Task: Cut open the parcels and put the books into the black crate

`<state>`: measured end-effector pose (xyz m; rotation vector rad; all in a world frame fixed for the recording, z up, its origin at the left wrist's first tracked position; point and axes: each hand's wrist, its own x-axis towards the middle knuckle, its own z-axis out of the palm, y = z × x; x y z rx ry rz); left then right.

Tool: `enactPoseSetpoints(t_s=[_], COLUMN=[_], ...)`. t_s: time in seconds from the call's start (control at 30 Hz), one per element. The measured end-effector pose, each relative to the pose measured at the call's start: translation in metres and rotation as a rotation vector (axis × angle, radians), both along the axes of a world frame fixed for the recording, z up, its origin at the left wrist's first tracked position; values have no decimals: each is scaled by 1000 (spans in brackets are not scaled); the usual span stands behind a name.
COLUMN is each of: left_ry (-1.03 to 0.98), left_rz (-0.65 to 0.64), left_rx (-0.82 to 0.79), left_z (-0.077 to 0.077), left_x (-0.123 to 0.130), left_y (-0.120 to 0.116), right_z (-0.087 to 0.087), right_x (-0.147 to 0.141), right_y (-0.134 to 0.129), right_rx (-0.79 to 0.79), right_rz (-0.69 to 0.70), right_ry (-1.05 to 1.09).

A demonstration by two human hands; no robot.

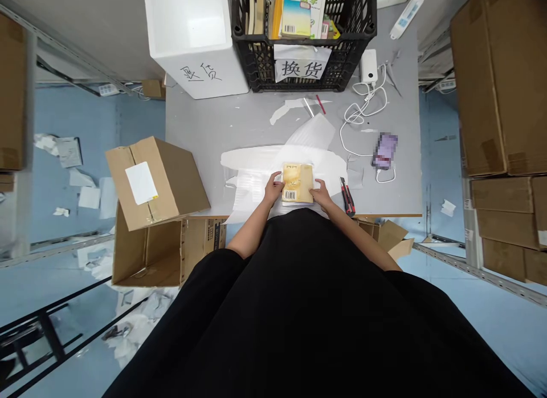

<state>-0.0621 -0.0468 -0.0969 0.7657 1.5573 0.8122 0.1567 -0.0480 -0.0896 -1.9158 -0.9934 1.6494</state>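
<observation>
1 phone (385, 150) (screen lit) lies beside 1 white cable (358, 154); papers (89, 197) litter the floor (47, 215).

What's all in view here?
Yellow book: one, yellow, between the hands
Wrapping sheets: several, white, under the book
Knife: one, red-black, right of book
Phone: one, purple screen, table's right
Cable: one or more, white, by phone
Crate: one, black, table's back
Books: several, multicoloured, in crate
Bin: one, white, left of crate
Cardboard boxes: several, brown, both sides
Paper scraps: many, white, floor
Socket strips: two, white, back right
Table: one, grey, centre
Left hand: one, bare, book's left
Right hand: one, bare, book's right
</observation>
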Motion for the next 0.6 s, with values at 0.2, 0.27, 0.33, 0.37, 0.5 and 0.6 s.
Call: enactPoseSetpoints(t_s=[0.2,0.27,0.33,0.37,0.5,0.6], left_ry=[-191,-228,-234,-220,-97,36], left_rz=[-61,-105,-155,-179,-265,-283], left_rx=[-54,-38,-10,1,35,71], left_z=[32,41,49,51,52,43], left_x=[-8,-10,-11,-11,-6,-1], left_y=[20,24,26,26,24,16], right_z=[42,54,64,68,71,60], right_x=[19,26,30,32,31,27], right_y=[16,21,24,26,30,30], right_rx=[94,110,123,132,194,247], right_rz=[-26,-74,-73,-52,39,86], right_ry=[221,323,387,382,175,-20])
